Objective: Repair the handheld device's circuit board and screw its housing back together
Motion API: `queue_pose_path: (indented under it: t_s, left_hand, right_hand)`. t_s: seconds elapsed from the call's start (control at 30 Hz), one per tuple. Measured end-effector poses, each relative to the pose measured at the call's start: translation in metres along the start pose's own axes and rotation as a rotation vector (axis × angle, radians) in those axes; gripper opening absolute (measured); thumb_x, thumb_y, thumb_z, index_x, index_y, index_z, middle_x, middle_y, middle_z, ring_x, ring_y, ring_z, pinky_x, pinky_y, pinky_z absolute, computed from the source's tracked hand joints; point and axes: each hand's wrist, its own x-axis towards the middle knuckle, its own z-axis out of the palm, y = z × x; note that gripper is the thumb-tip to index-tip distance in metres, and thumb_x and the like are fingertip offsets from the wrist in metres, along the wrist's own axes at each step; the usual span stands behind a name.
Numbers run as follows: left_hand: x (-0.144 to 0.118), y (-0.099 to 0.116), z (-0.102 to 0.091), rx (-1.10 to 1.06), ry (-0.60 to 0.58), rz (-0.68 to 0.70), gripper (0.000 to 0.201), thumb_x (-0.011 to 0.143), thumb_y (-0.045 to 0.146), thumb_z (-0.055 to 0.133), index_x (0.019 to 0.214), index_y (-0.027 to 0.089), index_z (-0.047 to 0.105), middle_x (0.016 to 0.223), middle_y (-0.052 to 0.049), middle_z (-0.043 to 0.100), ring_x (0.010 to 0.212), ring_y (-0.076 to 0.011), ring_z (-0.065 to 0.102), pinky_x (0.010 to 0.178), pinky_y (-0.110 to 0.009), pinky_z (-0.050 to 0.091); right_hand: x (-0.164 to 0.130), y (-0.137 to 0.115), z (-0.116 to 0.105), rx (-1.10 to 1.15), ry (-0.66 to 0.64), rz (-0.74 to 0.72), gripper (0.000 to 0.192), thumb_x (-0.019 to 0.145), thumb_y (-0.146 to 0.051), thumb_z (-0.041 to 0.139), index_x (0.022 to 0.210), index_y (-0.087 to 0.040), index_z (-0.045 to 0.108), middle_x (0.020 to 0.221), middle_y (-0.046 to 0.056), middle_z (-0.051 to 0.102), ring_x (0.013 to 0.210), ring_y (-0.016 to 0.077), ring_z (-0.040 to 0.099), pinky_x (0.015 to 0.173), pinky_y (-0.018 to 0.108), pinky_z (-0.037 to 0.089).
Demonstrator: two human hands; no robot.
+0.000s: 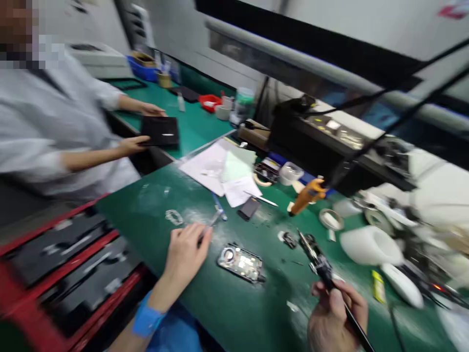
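Head view: red tray holds dark slabs; left hand fingers curled loosely on mat beside circuit board; right hand grips black tool.

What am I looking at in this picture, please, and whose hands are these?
There is one picture, from a camera worn on a person's head, looking down at a green workbench. The left hand rests on the mat and seems to pinch a thin tool, though blur hides the grip. The right hand holds a dark pen-like tool, tip pointing away. Between them lies an opened small device. Further back are papers and an orange tool. A co-worker at left handles a black tablet.
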Motion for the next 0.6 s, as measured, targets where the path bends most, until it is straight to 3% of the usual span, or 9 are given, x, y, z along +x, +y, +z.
queue_pose_path:
  t_s: [0.13,0.27,0.33,0.43,0.5,0.6]
  left_hand:
    - [-0.007,-0.013,0.003,0.206,-0.108,0.026,0.04,0.113,0.034,0.04,0.107,0.016,0.075,0.097,-0.014,0.08,0.088,-0.031,0.074,0.079,-0.042,0.042]
    - [-0.015,-0.046,0.01,0.275,-0.208,0.08,0.042,0.11,0.042,0.044,0.124,0.019,0.076,0.105,-0.015,0.078,0.088,-0.0335,0.072,0.07,-0.041,0.041]
    - [-0.019,-0.068,0.019,0.269,-0.185,0.085,0.044,0.105,0.043,0.049,0.131,0.02,0.076,0.107,-0.017,0.077,0.085,-0.0353,0.068,0.067,-0.042,0.042]
    - [-0.023,-0.09,0.034,0.201,-0.163,0.104,0.044,0.099,0.045,0.054,0.13,0.024,0.077,0.107,-0.017,0.074,0.083,-0.036,0.065,0.077,-0.05,0.051]
    - [-0.025,-0.092,0.038,0.135,-0.136,0.08,0.041,0.098,0.048,0.056,0.125,0.026,0.077,0.106,-0.016,0.072,0.09,-0.0384,0.066,0.087,-0.058,0.054]
    - [-0.027,-0.078,0.035,-0.01,-0.12,-0.027,0.039,0.097,0.05,0.06,0.128,0.028,0.072,0.113,-0.016,0.067,0.112,-0.0447,0.063,0.103,-0.068,0.051]
  right_hand:
    - [0.033,-0.02,-0.03,-0.051,0.081,0.111,0.038,0.092,-0.056,0.072,0.106,-0.021,0.08,0.094,0.007,0.084,0.065,0.0172,0.072,0.053,0.027,0.054]
    - [0.098,-0.042,-0.067,-0.127,0.264,0.171,0.047,0.089,-0.057,0.066,0.12,-0.024,0.078,0.11,0.008,0.085,0.075,0.0179,0.074,0.058,0.028,0.057]
    - [0.137,-0.046,-0.084,-0.14,0.344,0.237,0.039,0.09,-0.052,0.061,0.115,-0.025,0.076,0.106,0.004,0.084,0.076,0.0173,0.073,0.06,0.027,0.057]
    - [0.196,-0.044,-0.107,-0.163,0.434,0.249,0.025,0.098,-0.041,0.055,0.106,-0.024,0.071,0.093,0.001,0.081,0.073,0.015,0.071,0.061,0.025,0.057]
    - [0.231,-0.038,-0.12,-0.184,0.471,0.252,0.023,0.105,-0.038,0.051,0.101,-0.024,0.068,0.086,-0.001,0.077,0.067,0.0128,0.067,0.058,0.022,0.054]
    - [0.269,-0.031,-0.134,-0.209,0.47,0.234,0.025,0.11,-0.043,0.06,0.104,-0.02,0.069,0.084,-0.002,0.071,0.065,0.0116,0.064,0.059,0.023,0.054]
